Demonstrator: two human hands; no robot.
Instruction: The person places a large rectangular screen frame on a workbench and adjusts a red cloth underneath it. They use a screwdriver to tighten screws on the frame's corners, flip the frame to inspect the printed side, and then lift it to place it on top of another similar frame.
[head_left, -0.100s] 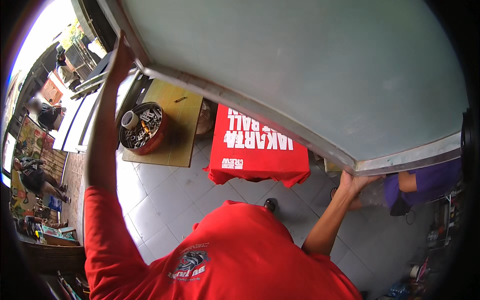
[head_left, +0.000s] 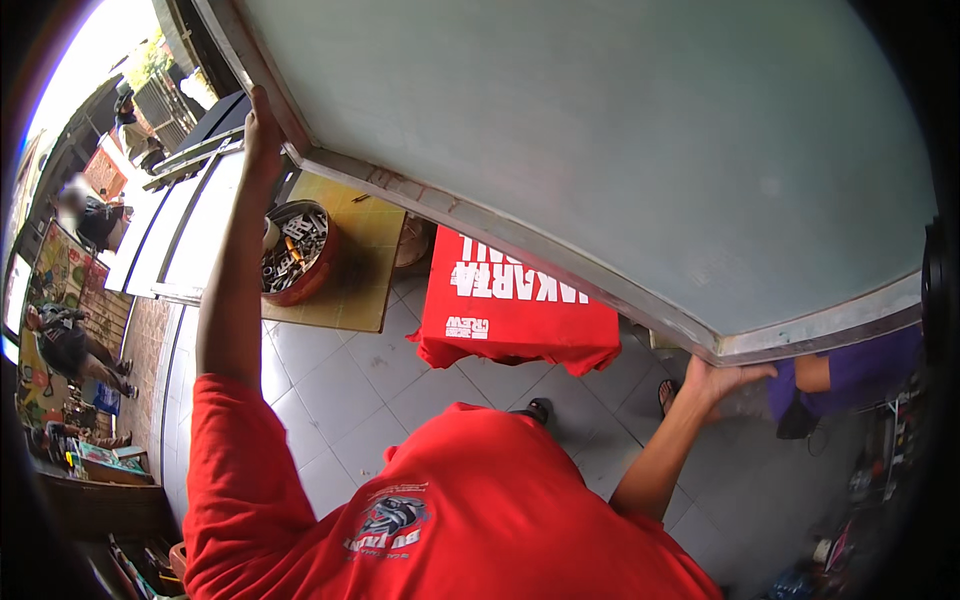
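Obs.: lg. framed panel (head_left: pixel 560 160), grey-green w/ metal border, held up at a tilt in front of wearer in red shirt (head_left: pixel 470 500). L hand (head_left: pixel 264 140) gripping panel's left edge; R hand (head_left: pixel 708 385) gripping its near corner from below, palm to the metal. Finger wrap prob. hidden behind border. Below panel: red cloth (head_left: pixel 520 335). Below panel's left corner: yellowish board (head_left: pixel 365 290) w/ red tub (head_left: pixel 318 277) of metal bits (head_left: pixel 308 240). Purple garment (head_left: pixel 865 365) just under panel's right end.
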